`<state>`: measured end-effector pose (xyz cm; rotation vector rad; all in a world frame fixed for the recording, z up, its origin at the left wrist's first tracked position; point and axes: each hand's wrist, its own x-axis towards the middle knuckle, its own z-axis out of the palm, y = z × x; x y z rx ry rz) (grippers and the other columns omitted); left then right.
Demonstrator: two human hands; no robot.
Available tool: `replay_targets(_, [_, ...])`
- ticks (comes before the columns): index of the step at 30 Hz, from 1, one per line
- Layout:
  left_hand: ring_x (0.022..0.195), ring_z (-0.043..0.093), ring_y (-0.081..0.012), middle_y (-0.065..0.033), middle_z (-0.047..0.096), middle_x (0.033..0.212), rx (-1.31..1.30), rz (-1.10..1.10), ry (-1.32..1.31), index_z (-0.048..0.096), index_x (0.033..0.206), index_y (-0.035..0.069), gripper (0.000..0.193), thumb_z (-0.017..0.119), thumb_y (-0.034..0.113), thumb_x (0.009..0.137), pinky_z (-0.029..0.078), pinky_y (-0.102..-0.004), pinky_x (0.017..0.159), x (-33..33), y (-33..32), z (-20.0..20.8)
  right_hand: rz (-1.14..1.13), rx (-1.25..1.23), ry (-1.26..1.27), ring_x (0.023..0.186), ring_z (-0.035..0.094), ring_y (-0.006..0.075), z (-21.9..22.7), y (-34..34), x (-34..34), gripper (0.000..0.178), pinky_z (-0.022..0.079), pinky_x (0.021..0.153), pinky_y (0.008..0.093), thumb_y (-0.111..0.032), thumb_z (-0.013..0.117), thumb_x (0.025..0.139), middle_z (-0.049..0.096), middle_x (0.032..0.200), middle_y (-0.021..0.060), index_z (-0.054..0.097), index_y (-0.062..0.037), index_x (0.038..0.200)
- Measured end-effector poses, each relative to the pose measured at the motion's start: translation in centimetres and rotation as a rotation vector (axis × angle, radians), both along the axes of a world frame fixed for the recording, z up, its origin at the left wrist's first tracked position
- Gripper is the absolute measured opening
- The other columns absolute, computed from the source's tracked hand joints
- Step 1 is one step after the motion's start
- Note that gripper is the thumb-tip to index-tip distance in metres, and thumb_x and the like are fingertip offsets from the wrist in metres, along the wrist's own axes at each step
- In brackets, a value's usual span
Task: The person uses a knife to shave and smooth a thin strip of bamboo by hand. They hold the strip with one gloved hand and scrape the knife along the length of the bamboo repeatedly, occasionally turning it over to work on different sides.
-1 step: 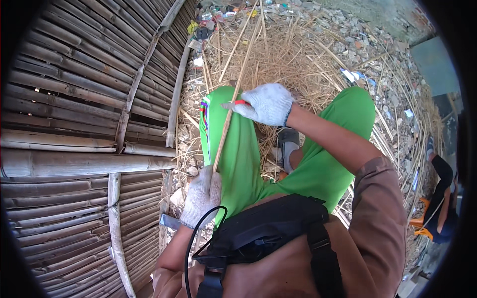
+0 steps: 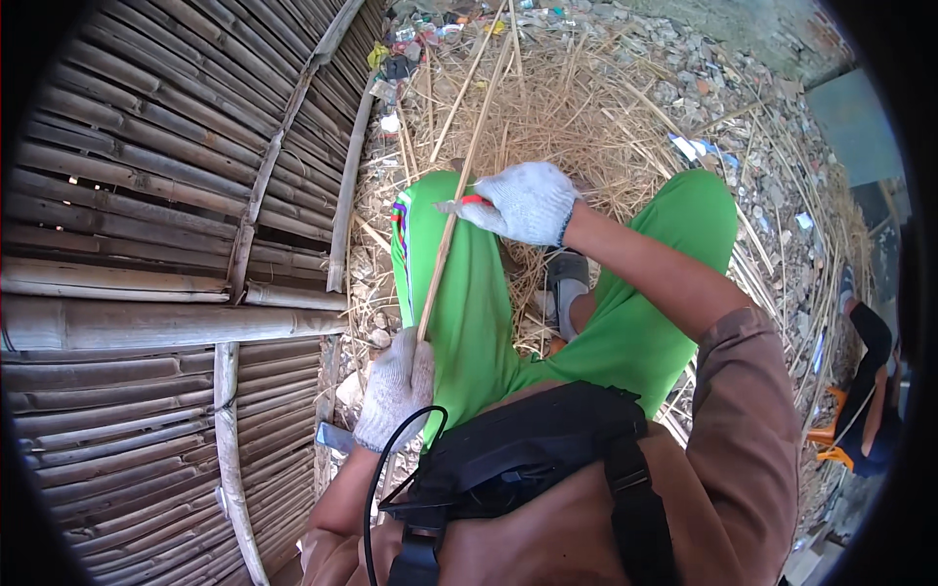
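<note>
Nothing has shifted. The left hand [image 2: 396,389] still grips the bamboo strip's [image 2: 445,249] lower end across the green-trousered lap, while the right hand [image 2: 528,202] stays closed on a red-handled knife [image 2: 459,203] against it, so the shaving continues.

Packaging shows only as litter. At the top of the view, where the bamboo-slat wall ends, lies a heap of discarded wrappers [image 2: 415,34]: small crumpled pieces in white, dark and pale colours, too small to tell apart. Among them a yellow-green wrapper scrap [image 2: 377,56] rests at the wall's edge, and a little lower a white crumpled scrap [image 2: 390,123] lies by the straw. To the right, on the rubble beyond the straw pile, a flat white-and-blue wrapper [image 2: 696,148] lies. More pale scraps [image 2: 803,221] dot the stones farther right. No labels, signs or screens can be made out.
</note>
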<state>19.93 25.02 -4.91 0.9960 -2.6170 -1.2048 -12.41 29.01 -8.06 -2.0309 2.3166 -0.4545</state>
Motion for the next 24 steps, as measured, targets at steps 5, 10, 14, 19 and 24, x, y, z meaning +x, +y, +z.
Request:
replay_targets(5, [0.074,0.068,-0.0461,-0.0268,0.062,0.077,-0.02,-0.004,-0.051,0.057,0.117,0.0,0.024,0.05,0.022,0.111,0.051,-0.0525,0.064,1.3,0.0,0.7,0.006,0.007,0.013,0.066,0.072,0.0382,1.0,-0.3,0.3,0.063,0.056,0.058,0.0537,-0.067,0.048,0.103,0.069,0.071,0.017,0.071,-0.0127,0.083])
replay_targets(10, [0.07,0.068,-0.0437,-0.0249,0.063,0.076,-0.051,0.014,-0.091,0.057,0.124,0.001,0.025,0.05,0.021,0.111,0.051,-0.0515,0.062,2.1,0.6,1.7,0.004,0.065,-0.018,0.068,0.072,0.0381,1.3,-1.4,0.2,0.065,0.057,0.061,0.0546,-0.07,0.046,0.103,0.069,0.072,0.0175,0.071,-0.0134,0.083])
replay_targets(14, [0.071,0.069,-0.043,-0.0257,0.063,0.077,-0.02,0.046,-0.206,0.058,0.125,0.0,0.025,0.05,0.019,0.11,0.052,-0.0503,0.062,3.7,1.8,3.1,-0.258,0.217,-0.065,0.081,0.075,0.0391,3.2,-3.5,-4.0,0.077,0.06,0.073,0.0536,-0.074,0.035,0.104,0.076,0.086,0.0173,0.078,-0.0116,0.094])
replay_targets(19, [0.073,0.072,-0.0415,-0.0261,0.064,0.077,0.034,0.017,-0.116,0.06,0.122,-0.001,0.026,0.049,0.019,0.11,0.054,-0.0481,0.065,4.2,2.3,1.4,-0.282,0.152,0.072,0.093,0.076,0.0399,1.6,-3.5,-11.2,0.081,0.06,0.085,0.0537,-0.075,0.032,0.105,0.077,0.097,0.02,0.079,-0.0085,0.1])
replay_targets(24, [0.072,0.07,-0.0406,-0.024,0.063,0.077,0.042,-0.108,-0.063,0.062,0.122,-0.002,0.03,0.052,0.022,0.109,0.053,-0.0469,0.066,5.9,2.0,1.5,-0.452,0.198,0.068,0.105,0.074,0.0404,2.4,-3.6,-19.1,0.079,0.058,0.093,0.0528,-0.07,0.032,0.106,0.077,0.111,0.0227,0.079,-0.0065,0.107])
